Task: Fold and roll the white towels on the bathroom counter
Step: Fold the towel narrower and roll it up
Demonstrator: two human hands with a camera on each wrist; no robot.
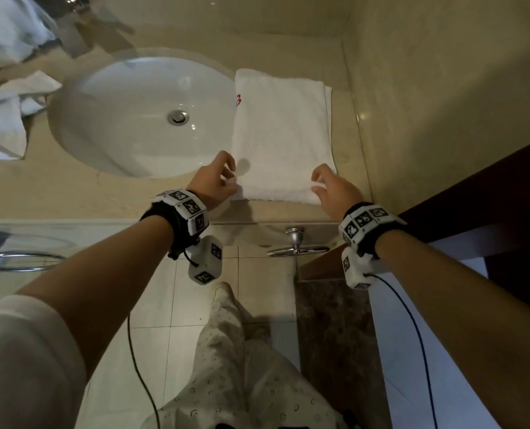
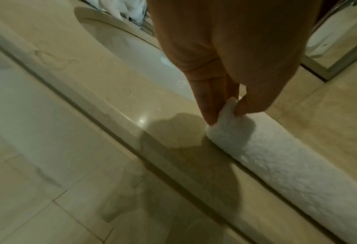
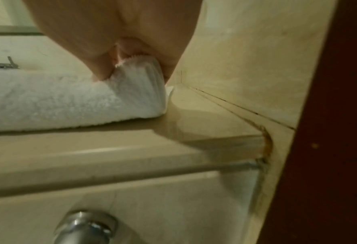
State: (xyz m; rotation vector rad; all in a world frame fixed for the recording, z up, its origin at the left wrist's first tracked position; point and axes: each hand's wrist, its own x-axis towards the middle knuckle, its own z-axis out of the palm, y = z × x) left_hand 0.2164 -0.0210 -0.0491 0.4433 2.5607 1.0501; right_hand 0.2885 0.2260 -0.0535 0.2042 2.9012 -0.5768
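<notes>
A folded white towel with a small red mark lies flat on the beige counter, right of the sink. Its near edge is turned over into a thick fold along the counter's front. My left hand pinches the near left corner between thumb and fingers. At the near right corner, my right hand grips the fold close to the side wall. More white towels lie crumpled at the far left of the counter.
A round white sink with a metal drain takes up the middle of the counter. A beige wall and a dark wooden door frame close in on the right. A chrome towel ring and a chrome hook hang below the counter edge.
</notes>
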